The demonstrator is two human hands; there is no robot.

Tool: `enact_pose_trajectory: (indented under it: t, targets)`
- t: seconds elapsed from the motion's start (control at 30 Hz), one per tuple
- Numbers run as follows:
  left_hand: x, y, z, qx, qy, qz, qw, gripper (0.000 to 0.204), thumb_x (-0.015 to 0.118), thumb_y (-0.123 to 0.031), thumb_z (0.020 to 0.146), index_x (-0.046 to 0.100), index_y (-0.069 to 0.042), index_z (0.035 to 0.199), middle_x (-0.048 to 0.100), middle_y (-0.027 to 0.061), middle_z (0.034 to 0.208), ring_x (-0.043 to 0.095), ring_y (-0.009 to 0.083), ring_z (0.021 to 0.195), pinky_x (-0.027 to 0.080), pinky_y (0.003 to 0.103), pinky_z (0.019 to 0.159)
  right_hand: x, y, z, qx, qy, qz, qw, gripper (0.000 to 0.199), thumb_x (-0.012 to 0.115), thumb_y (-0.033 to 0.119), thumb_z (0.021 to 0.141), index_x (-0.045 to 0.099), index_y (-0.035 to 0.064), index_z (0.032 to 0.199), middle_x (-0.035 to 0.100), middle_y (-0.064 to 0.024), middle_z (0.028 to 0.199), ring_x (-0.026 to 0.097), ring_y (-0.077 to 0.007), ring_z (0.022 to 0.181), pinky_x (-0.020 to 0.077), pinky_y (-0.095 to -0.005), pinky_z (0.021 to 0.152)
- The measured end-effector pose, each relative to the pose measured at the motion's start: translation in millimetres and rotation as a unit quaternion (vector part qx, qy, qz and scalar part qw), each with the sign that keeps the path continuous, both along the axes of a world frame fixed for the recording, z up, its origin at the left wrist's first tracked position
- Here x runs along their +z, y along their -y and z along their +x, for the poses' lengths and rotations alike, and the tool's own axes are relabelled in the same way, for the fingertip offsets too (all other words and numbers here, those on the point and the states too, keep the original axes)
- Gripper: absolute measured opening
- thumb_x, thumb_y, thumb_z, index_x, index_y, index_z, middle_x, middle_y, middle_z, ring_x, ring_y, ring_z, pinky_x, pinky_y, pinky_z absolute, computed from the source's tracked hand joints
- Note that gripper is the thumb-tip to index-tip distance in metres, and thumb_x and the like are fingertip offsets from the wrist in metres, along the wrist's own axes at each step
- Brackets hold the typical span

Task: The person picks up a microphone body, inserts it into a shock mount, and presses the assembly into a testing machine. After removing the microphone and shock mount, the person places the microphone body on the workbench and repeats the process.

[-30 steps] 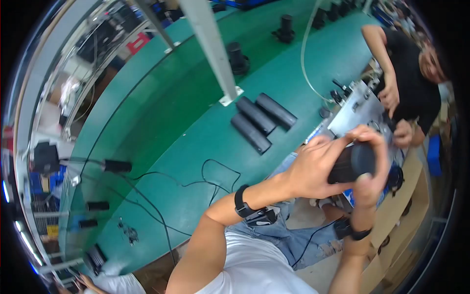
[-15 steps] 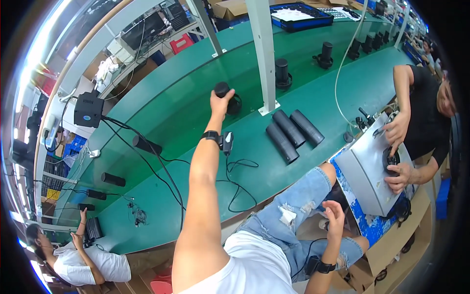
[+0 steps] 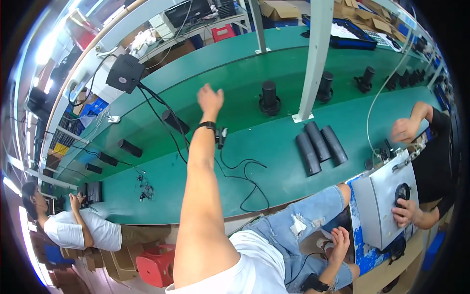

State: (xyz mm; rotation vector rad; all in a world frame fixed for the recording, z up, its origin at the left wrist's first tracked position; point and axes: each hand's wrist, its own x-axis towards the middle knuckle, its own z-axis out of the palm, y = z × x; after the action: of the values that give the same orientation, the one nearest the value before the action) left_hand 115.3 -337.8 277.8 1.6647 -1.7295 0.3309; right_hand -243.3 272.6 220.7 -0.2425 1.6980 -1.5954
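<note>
My left hand point(image 3: 210, 101) reaches out over the green conveyor surface, fingers apart, holding nothing. To its right stands a black cylindrical part with a wider ringed base point(image 3: 269, 98), apart from the hand. Nearest on its left lies a black tube point(image 3: 175, 121). My right hand point(image 3: 339, 243) hovers by my knee with loosely bent, separated fingers and nothing visible in them. Three black tubes point(image 3: 318, 149) lie side by side on the green table point(image 3: 274, 157) in front of my legs.
A grey post point(image 3: 316, 63) rises from the table. More black flanged parts point(image 3: 364, 79) stand farther right. At right, a co-worker's hand point(image 3: 407, 213) rests on a black ring on a grey box point(image 3: 387, 206). Cables point(image 3: 252, 181) lie near my forearm; a black box point(image 3: 125, 73) hangs at left.
My left hand has let go of the black flanged part, which stands upright, and has moved left of it. The view has turned left. A co-worker's hand has lifted off the grey box.
</note>
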Motion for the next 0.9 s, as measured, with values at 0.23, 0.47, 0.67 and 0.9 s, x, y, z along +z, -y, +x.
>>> enact_pose_trajectory:
  t: [0.23, 0.47, 0.67, 0.9]
  targets:
    - [36, -42, 137, 0.327, 0.175, 0.185, 0.91, 0.06, 0.063, -0.035, 0.079, 0.048, -0.01, 0.131, 0.052, 0.0182, 0.129, 0.043, 0.0364, 0.125, 0.042, 0.054, 0.093, -4, -3, 3, 0.015, -0.008, 0.056, 0.998, 0.023, 0.062, 0.017, 0.089, 0.061, 0.0019, 0.106, 0.069, -0.0106, 0.093, 0.066, -0.0155, 0.082, 0.0494, -0.0238, 0.069]
    - [4, -35, 153, 0.096, 0.162, 0.164, 0.968, 0.067, 0.066, -0.046, 0.081, 0.043, -0.01, 0.131, 0.057, 0.0201, 0.11, 0.059, 0.0392, 0.098, 0.05, 0.048, 0.078, -4, -5, -4, 0.045, -0.035, -0.021, 0.998, 0.021, 0.056, 0.013, 0.092, 0.058, 0.0006, 0.109, 0.067, -0.0116, 0.101, 0.064, -0.0169, 0.09, 0.0494, -0.0276, 0.079]
    - [82, -79, 12, -0.072, 0.178, -0.052, 0.98, 0.049, 0.065, -0.035, 0.083, 0.054, -0.009, 0.123, 0.058, 0.0183, 0.103, 0.057, 0.0364, 0.09, 0.047, 0.047, 0.077, 19, -4, -6, -0.016, -0.047, -0.077, 0.996, 0.02, 0.059, 0.012, 0.091, 0.058, 0.001, 0.108, 0.067, -0.0103, 0.1, 0.063, -0.0166, 0.094, 0.049, -0.028, 0.082]
    - [105, -258, -160, -0.595, -0.021, 0.088, 0.799, 0.05, 0.069, -0.023, 0.067, 0.063, -0.006, 0.114, 0.06, 0.0122, 0.094, 0.055, 0.031, 0.087, 0.045, 0.04, 0.081, 46, 41, 9, 0.017, -0.051, -0.174, 0.983, 0.024, 0.06, 0.01, 0.091, 0.056, 0.0005, 0.113, 0.064, -0.0086, 0.107, 0.061, -0.0161, 0.101, 0.0479, -0.029, 0.089]
